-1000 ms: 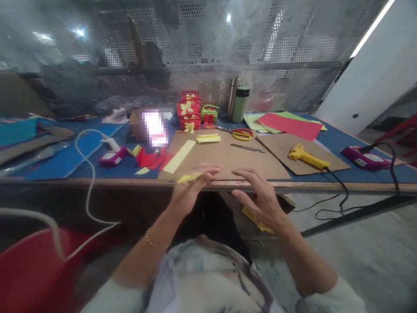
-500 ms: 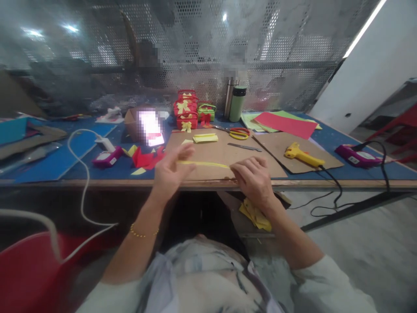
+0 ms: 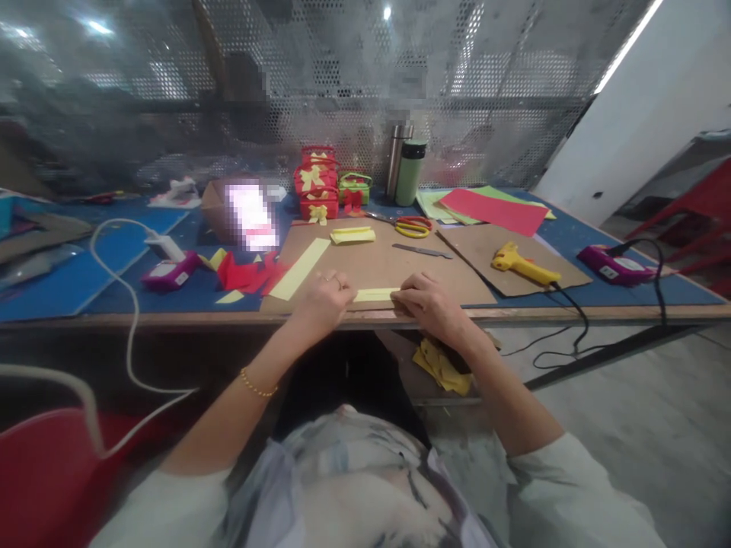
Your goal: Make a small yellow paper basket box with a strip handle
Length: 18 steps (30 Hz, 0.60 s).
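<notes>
A folded yellow paper strip (image 3: 374, 294) lies along the front edge of the brown cardboard (image 3: 371, 262), stretched between my hands. My left hand (image 3: 324, 301) is closed on its left end, and my right hand (image 3: 429, 306) grips the right end, fingers pressed together. The fingertips partly cover both ends. Left of my left hand, a wider pale yellow strip (image 3: 301, 268) lies flat at a slant. Beyond my hands rests a small stack of folded yellow paper (image 3: 352, 235). A flat grey blade-like strip (image 3: 422, 251) lies to its right.
Scissors (image 3: 412, 225) lie at the cardboard's back edge, near red gift boxes (image 3: 317, 186) and a green bottle (image 3: 411, 175). On the right are a yellow glue gun (image 3: 525, 265) and a purple device (image 3: 617, 266). Red paper scraps (image 3: 248, 272) and a bright phone (image 3: 251, 217) stand left.
My left hand has moved right and down from an open pose and now grips the strip. The strip shows a broader face now, and the slanted pale strip has come into view.
</notes>
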Motion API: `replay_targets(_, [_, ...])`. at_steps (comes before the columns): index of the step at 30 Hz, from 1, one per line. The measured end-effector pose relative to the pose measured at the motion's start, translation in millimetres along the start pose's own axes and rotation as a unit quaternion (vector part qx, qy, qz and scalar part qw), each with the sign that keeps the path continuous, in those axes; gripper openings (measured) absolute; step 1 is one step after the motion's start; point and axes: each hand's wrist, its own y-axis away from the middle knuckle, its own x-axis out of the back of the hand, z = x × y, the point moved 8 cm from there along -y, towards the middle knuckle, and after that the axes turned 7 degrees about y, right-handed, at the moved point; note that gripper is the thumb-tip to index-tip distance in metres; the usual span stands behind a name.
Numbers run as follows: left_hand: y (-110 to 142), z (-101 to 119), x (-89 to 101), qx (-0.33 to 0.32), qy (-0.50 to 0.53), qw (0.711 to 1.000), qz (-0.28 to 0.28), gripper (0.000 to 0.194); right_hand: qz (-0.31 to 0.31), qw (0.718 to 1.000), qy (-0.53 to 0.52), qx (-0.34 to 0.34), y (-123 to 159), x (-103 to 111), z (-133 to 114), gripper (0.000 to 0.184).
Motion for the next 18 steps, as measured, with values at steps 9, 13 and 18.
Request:
replay_targets(9, [-15, 13, -9.4, 0.031, 0.079, 0.995, -0.046, 0.028, -0.043, 0.999, -0.029, -0.012, -3, -4, 10, 0.022])
replay_targets(13, [-19, 7, -11.9, 0.055, 0.115, 0.989, -0.069, 0.025, -0.029, 0.997, -0.067, -0.028, -2, 0, 17, 0.023])
replay_targets(18, [-22, 5, -10.3, 0.061, 0.117, 0.989, -0.071, 0.024, -0.031, 0.998, -0.052, 0.002, -3, -1, 18, 0.024])
